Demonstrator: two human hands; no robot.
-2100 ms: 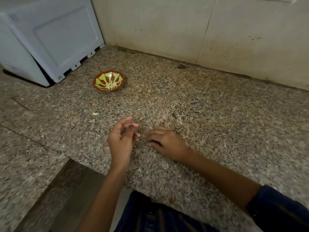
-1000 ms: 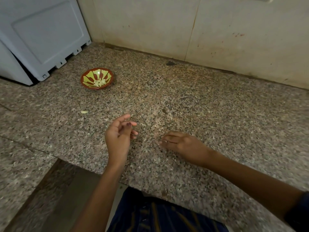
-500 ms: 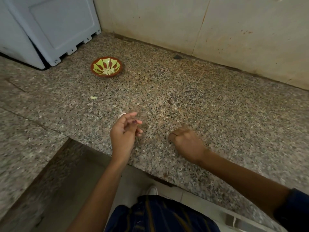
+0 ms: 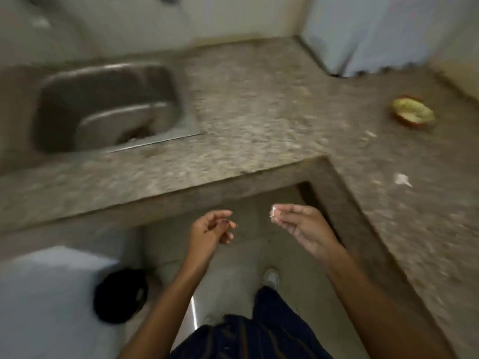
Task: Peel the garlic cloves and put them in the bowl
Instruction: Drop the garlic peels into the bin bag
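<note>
The right hand [image 4: 302, 224] pinches a small white scrap [image 4: 273, 211] between the thumb and the fingertips. The picture is blurred, so I cannot tell if the scrap is garlic skin or a piece of a clove. This hand is in the air in front of the counter's inner corner, above the floor, and it does not touch the stone.

The left hand [image 4: 210, 230] is beside it, a little lower and apart from it. Its fingers are loosely curled and it holds nothing that I can see.

The bowl [image 4: 412, 112] stands on the granite counter [image 4: 259, 104] far to the right, well apart from both hands. It is red-brown outside and yellow-green inside, with pale pieces in it; the blur hides their shape. Between the bowl and the right hand, a white piece of peel [image 4: 401, 179] lies on the counter, and a smaller pale bit [image 4: 370, 133] lies near the bowl.

A steel sink [image 4: 108, 104] is set in the counter at the left. A pale blue-white box [image 4: 375, 32] stands at the back right. Below, a white container [image 4: 51, 301] with a black thing [image 4: 120, 296] beside it is on the floor, near the person's shoe [image 4: 270, 277].
</note>
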